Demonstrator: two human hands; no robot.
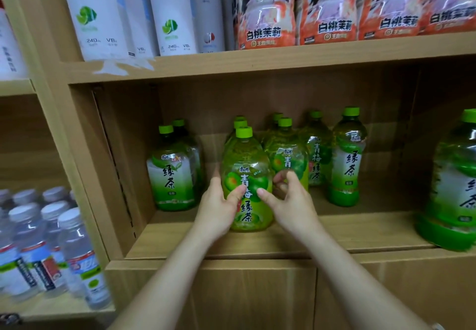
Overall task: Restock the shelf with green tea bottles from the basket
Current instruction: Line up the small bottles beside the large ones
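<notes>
A green plum tea bottle stands upright near the front of the wooden shelf. My left hand holds its left side, thumb across the label. My right hand touches its right side with the thumb on the label and the other fingers curled beside it. Several more green tea bottles stand behind and to the sides: one at the left, one at the right, and one at the far right edge. The basket is out of view.
The shelf above carries white drink bottles and orange peach-jasmine bottles. Water bottles fill the lower left compartment. A wooden upright divides the two compartments. Cabinet doors lie below the shelf.
</notes>
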